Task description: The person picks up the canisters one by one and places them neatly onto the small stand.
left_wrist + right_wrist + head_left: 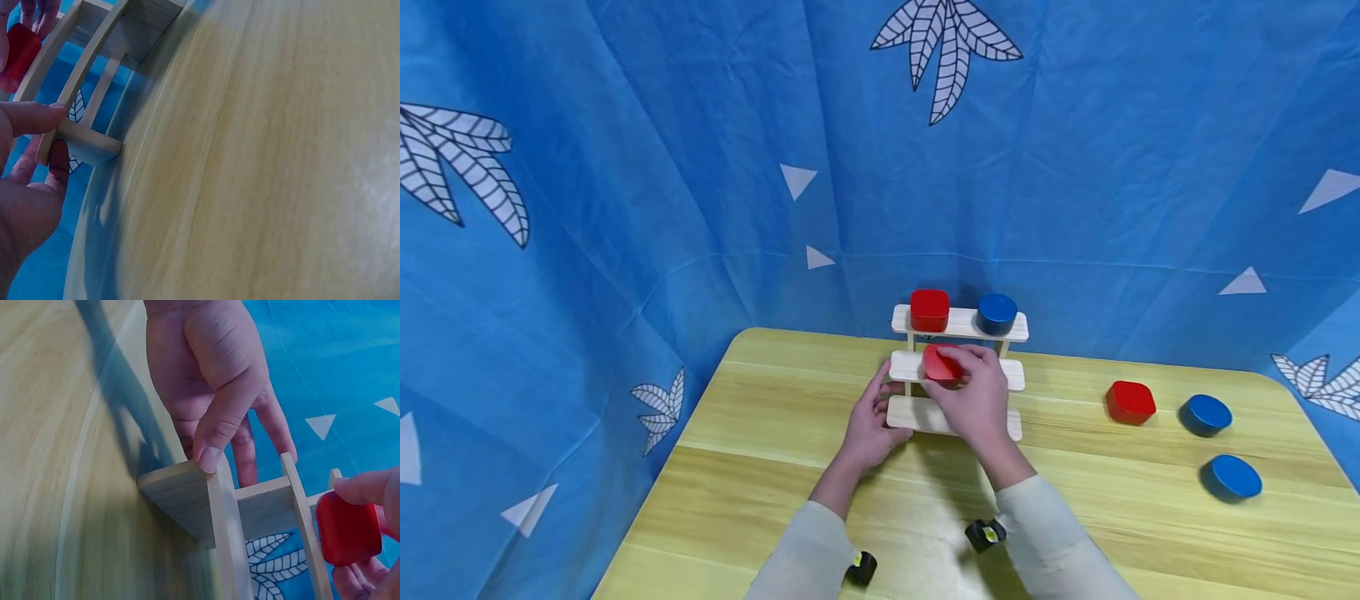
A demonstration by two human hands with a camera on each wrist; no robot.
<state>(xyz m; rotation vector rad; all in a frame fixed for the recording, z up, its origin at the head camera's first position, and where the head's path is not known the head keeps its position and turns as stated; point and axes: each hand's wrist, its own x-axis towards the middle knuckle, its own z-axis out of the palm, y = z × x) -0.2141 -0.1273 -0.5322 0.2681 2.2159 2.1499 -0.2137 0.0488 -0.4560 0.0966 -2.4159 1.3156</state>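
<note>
A small three-tier wooden display stand [956,414] stands near the table's back edge. My left hand [870,422] holds its left end, with the thumb [210,457] on the edge of the lowest tier and fingers behind. My right hand [977,396] pinches a red rounded-square block [349,530] between thumb and fingers, at the left part of the middle tier. Whether that block rests on the tier, I cannot tell. On the top tier sit another red rounded-square block [929,310] at left and a blue round block [997,313] at right.
To the right on the wooden table [760,408] lie a red rounded-square block [1131,402], a blue round block [1206,415] and a second blue round block [1231,478]. A blue patterned curtain [910,192] hangs close behind the stand and along the left.
</note>
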